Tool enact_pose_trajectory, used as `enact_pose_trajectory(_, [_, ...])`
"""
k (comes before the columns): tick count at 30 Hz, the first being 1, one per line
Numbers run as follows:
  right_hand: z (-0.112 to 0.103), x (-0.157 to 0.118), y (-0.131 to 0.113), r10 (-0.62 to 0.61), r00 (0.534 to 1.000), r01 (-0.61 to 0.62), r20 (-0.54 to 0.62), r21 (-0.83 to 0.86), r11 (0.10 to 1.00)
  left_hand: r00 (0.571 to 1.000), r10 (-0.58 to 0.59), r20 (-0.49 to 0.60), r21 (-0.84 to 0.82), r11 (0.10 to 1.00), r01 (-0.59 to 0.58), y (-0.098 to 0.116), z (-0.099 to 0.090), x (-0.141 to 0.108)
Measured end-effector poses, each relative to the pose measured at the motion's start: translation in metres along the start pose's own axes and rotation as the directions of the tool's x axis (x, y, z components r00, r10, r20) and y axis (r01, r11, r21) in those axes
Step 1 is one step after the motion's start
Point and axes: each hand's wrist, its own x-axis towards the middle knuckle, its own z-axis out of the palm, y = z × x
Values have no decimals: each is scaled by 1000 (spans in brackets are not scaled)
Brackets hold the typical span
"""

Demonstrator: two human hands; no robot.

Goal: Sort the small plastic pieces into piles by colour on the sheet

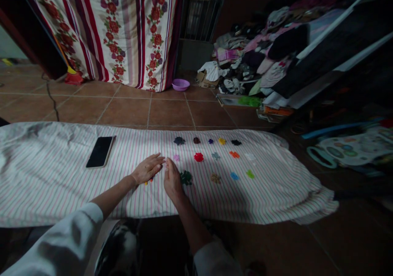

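Note:
My left hand (pixel 149 168) lies palm down on the striped cloth (pixel 129 202), fingers stretched out. A few small orange and yellow pieces (pixel 151 179) show at its lower edge. My right hand (pixel 172 180) is closed and stands on edge just to its right, fingertips close to the left hand's; what they hold, if anything, is too small to make out. Beside the right hand are a dark green pile (pixel 186 177) and a pink pile (pixel 176 157) of small pieces. Further right lie a red pile (pixel 198 157), a tan pile (pixel 215 178) and several other piles sorted by colour.
A black-screened phone (pixel 100 152) lies on the cloth to the left. Beyond the cloth, a purple basin (pixel 181 84) sits on the tiled floor by a flowered curtain (pixel 129 34). Clothes (pixel 254 59) are heaped at the back right.

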Motion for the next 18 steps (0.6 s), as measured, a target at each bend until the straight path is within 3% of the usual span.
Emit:
enact_pose_trajectory(8, [-4,-1,-6,64,996,-63,-62,19,998,999,31,27,22,999,-32,24,-9,-17])
enact_pose_trajectory(11, [-5,-1,-8,47,998,-47,-36,-8,999,997,0,-72,170,985,13,24,-5,-41])
enact_pose_trajectory(15, [-3,-1,-7,-28,1000,28,4,-87,996,949,-92,-300,408,887,215,22,11,-85])
enact_pose_trajectory(18, [0,-1,-5,-42,999,39,-14,-133,990,940,-43,-339,501,837,219,25,21,-103])
